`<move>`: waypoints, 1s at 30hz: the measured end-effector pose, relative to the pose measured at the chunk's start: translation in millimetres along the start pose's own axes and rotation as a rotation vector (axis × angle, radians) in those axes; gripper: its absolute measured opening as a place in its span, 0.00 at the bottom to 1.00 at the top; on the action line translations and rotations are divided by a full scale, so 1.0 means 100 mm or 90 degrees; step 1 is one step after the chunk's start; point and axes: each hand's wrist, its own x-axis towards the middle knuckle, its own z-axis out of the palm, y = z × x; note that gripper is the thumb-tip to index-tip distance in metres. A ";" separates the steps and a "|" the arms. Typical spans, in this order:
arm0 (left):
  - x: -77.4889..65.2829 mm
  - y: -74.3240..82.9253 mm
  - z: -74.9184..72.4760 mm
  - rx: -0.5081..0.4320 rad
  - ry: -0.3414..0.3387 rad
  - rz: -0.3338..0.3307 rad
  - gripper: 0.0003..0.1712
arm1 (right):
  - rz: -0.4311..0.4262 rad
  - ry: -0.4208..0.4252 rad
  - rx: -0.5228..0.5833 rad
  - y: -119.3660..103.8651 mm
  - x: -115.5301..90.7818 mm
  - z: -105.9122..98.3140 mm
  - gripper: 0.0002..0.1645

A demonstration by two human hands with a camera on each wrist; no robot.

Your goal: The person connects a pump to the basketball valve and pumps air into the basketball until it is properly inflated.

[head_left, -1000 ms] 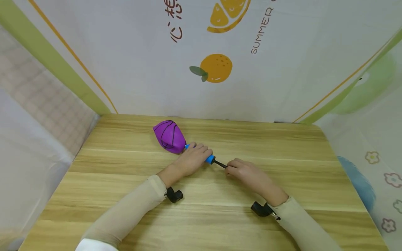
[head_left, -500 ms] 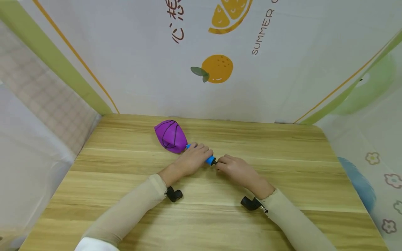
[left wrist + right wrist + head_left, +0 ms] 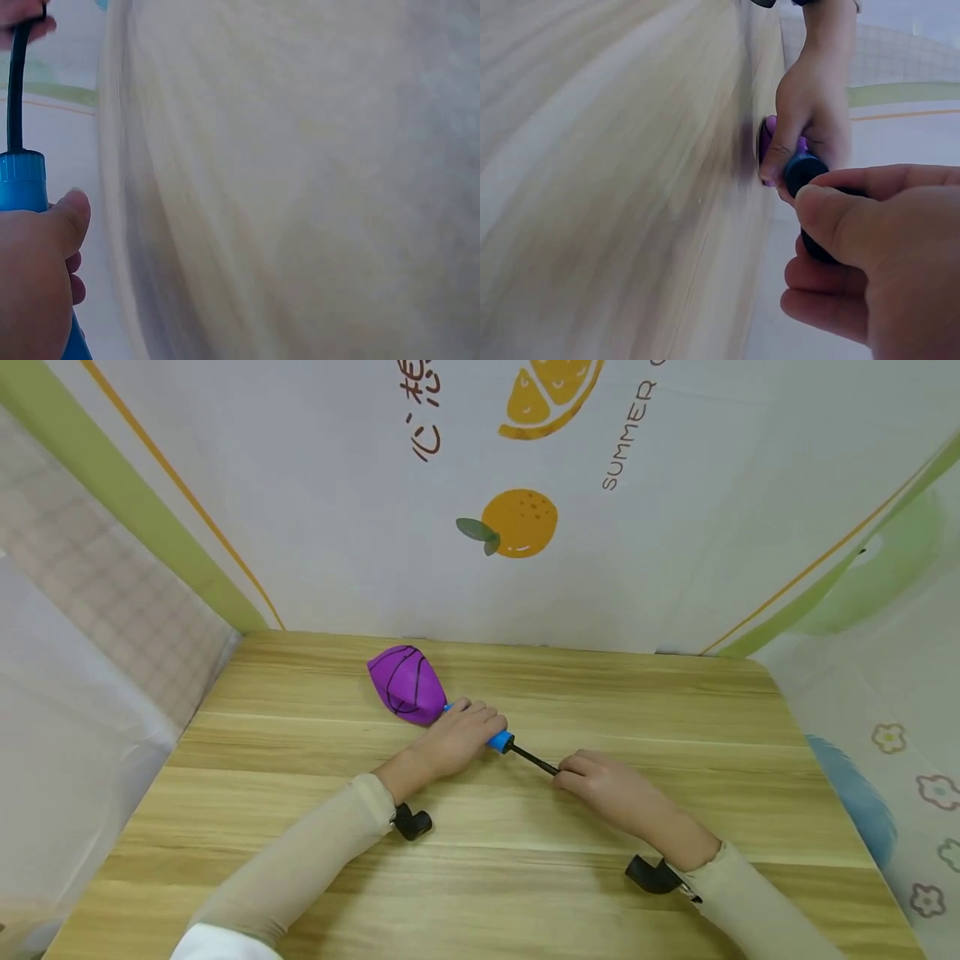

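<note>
"Two hands on one line in the head view?"

"Yes. The blue pump (image 3: pixel 499 742) slants across the tabletop (image 3: pixel 480 893), its long axis pointing roughly from the far left corner to the near right. The left hand (image 3: pixel 459 739) grips it; the right hand (image 3: pixel 611 789) pinches the black rod (image 3: pixel 534 760) by its outer end."

"And the purple ball (image 3: pixel 405 685)?"

"Misshapen, near the far edge, left of middle, at the pump's tip. The left hand is nearer."

"The left wrist view?"

"The rod stands well out, in line with the pump. Left fingers curl round the blue."

"The right wrist view?"

"Thumb and fingers grasp a dark handle (image 3: pixel 817 249); pump, left hand and ball lie beyond."
</note>
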 end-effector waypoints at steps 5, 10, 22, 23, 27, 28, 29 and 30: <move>0.01 -0.01 0.00 0.001 0.008 -0.005 0.11 | 0.003 0.013 0.003 -0.03 -0.14 -0.11 0.15; 0.00 0.00 0.00 -0.009 0.005 -0.007 0.11 | 0.006 0.006 0.007 -0.04 -0.16 -0.14 0.14; 0.06 0.04 -0.01 0.005 -0.005 -0.024 0.13 | 0.047 -0.040 -0.002 0.02 0.09 0.01 0.09; 0.06 0.04 -0.01 0.009 -0.007 -0.025 0.13 | 0.043 -0.038 -0.007 0.03 0.12 0.03 0.09; 0.06 0.05 0.00 0.028 -0.009 -0.027 0.11 | 0.028 -0.041 -0.026 0.05 0.25 0.11 0.09; 0.06 0.05 0.00 0.033 -0.010 -0.028 0.10 | 0.025 -0.044 -0.031 0.06 0.28 0.13 0.09; 0.06 0.05 0.01 0.035 -0.013 -0.029 0.10 | 0.023 -0.048 -0.034 0.06 0.31 0.15 0.09; 0.06 0.06 0.01 0.036 -0.016 -0.030 0.10 | 0.021 -0.051 -0.034 0.07 0.34 0.17 0.08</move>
